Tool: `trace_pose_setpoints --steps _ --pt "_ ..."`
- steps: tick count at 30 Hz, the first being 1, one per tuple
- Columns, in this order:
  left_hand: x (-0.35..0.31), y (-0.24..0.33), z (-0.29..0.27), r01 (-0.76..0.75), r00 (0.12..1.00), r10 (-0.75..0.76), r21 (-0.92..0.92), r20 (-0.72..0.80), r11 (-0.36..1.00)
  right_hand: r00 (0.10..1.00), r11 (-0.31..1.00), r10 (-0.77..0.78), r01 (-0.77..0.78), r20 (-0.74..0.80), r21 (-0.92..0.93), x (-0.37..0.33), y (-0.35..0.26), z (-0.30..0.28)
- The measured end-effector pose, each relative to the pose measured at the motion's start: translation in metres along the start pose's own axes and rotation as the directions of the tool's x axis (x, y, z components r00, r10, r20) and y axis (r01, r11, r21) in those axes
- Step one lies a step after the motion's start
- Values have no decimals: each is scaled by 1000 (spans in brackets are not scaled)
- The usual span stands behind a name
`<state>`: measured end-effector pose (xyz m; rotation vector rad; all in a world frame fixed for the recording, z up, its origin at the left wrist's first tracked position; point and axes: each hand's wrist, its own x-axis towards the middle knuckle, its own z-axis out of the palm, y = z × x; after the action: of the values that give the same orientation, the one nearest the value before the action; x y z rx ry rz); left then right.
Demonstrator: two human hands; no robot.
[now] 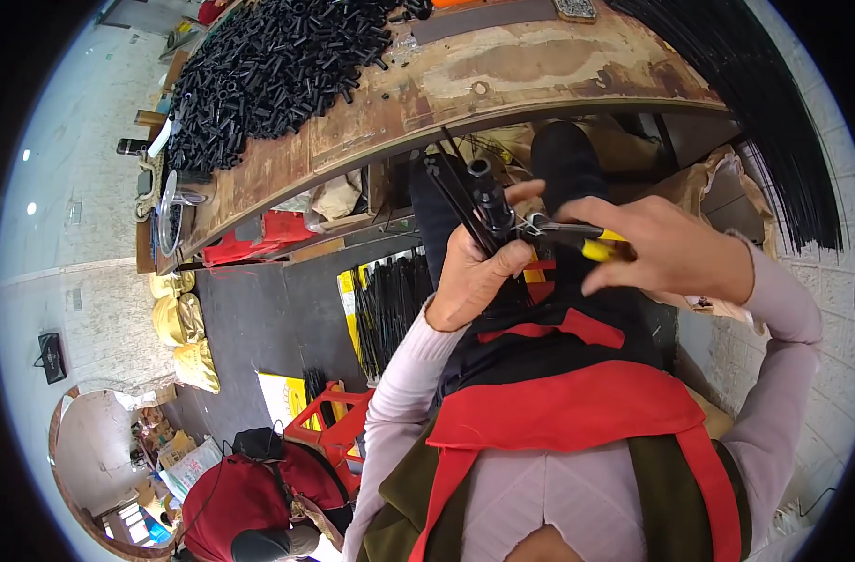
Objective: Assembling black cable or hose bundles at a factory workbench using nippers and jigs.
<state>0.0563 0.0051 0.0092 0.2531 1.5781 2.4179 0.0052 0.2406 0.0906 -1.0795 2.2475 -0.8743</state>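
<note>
My left hand is closed round what looks like a black umbrella frame, a dark tube with a hollow end pointing up and thin black ribs bunched beside it. In my right hand is a pair of pliers with yellow handles. Their metal jaws meet the frame near the collar, close to my left thumb. Fine wire may be at the jaws, but it is too small to make out. Both hands work above my lap, over dark trousers and a red apron.
Ahead stands a worn wooden bench heaped with short black tubes. Long black rods hang over its right end. Bundled black ribs lie on the floor at left, near a red stool. A person in dark red sits lower left.
</note>
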Motion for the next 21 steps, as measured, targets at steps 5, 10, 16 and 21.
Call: trace_pose_setpoints --steps 5,10,16,21 --pt "5 2 -1 55 994 -60 58 95 997 870 741 304 -472 389 477 -4 -2 12" --pt "18 -1 5 49 997 -41 139 -64 989 865 929 -238 71 -441 -363 -2 22 11" --pt "18 -6 -7 62 993 -68 64 94 996 775 444 144 -607 616 660 1 16 -14" --pt "24 0 0 78 996 -82 127 24 989 977 999 8 -1 -215 32 -6 23 -7"
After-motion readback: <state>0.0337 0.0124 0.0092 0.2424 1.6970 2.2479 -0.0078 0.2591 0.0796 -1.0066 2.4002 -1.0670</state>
